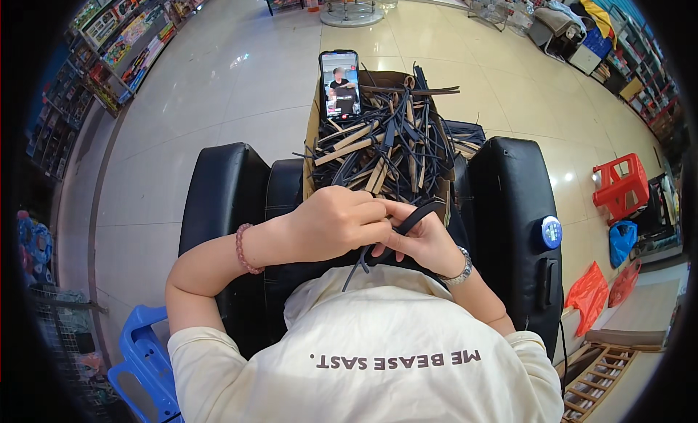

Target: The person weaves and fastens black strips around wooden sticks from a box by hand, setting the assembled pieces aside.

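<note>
Close in front of my chest, both hands meet over my lap. My left hand [342,218], with a pink bead bracelet at the wrist, is closed, its fingertips pinching at a black strap. My right hand [425,241] grips the same black strap [418,216], which arches over its fingers; a thin tail hangs below the hands. Just beyond them stands a cardboard box [311,143] heaped with black and tan straps [385,143] with thin cords. A phone [339,85] leans upright at the box's far left, its screen lit with a person.
Black padded armrests [222,187] flank me; on the right one sits a small round device [550,232]. A blue plastic stool [142,350] is at lower left, a red stool [622,187] at right near red and blue bags [590,296]. Stocked shelves [131,38] line the left.
</note>
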### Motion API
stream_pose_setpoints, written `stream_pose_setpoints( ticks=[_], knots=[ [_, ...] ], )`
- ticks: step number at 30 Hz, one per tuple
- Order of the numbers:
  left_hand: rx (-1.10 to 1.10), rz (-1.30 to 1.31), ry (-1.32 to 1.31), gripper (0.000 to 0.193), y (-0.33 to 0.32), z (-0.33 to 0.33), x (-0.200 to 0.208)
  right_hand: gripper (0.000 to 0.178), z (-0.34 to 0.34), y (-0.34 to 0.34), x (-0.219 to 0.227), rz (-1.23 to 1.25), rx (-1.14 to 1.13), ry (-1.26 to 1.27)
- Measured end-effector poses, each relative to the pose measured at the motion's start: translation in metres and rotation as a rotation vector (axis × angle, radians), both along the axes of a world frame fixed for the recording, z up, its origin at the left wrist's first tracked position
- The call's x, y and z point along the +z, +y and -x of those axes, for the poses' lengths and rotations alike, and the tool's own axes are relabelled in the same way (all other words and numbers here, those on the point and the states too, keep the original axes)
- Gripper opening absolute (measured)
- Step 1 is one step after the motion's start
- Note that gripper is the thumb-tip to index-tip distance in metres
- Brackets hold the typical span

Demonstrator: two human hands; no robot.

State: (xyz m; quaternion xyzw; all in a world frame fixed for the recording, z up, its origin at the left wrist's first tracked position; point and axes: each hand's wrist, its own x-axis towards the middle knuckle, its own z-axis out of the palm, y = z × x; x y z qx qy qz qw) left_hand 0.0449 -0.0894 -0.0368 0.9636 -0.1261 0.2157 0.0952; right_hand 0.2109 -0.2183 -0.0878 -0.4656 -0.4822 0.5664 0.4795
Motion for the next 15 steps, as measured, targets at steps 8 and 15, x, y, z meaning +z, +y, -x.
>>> stream_pose_setpoints(
  ticks=[8,15],
  knots=[
    [0.056,0.275,0.084,0.009,0.0,-0.001,-0.01,0.05,-0.002,-0.002,-0.005,0.008,-0.056,0.066],
    [0.304,0.321,-0.059,0.013,-0.014,-0.004,-0.023,0.05,-0.003,-0.001,-0.006,-0.008,-0.182,0.089]
  ],
)
